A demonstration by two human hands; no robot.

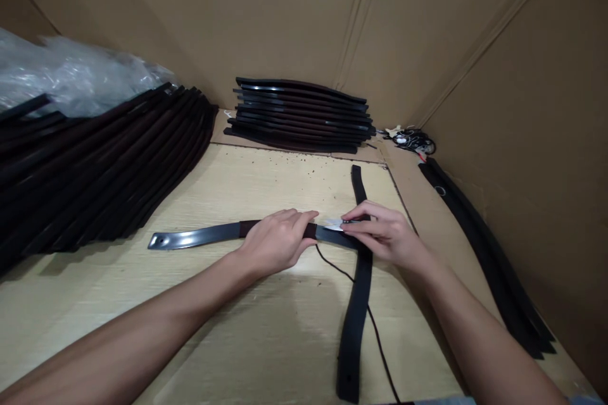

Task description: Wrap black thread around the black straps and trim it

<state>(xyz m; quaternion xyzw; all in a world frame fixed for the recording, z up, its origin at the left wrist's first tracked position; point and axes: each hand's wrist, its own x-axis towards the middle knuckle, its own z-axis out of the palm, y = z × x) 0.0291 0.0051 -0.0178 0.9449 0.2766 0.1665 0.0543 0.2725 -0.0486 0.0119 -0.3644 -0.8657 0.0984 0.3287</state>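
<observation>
A curved, glossy black strap (199, 238) with a hole at its left end lies crosswise on the table. Dark brown wrapping covers its middle. My left hand (275, 240) is closed over that wrapped part, pressing it down. In my right hand (387, 234), small pointed snips (336, 225) are pinched between thumb and fingers, their silver blades at the right edge of the wrapping. A thin dark cord (335, 266) runs from below the wrapping toward the bottom edge. Another black strap (354, 329) passes under the first one, near my right fingers.
Many brown-wrapped straps (118, 171) fan out at the left, beside clear plastic (80, 76). A neat stack of straps (299, 115) is at the back. Tangled cords (411, 139) sit in the far corner. More black straps (475, 247) lie along the right cardboard wall (536, 139).
</observation>
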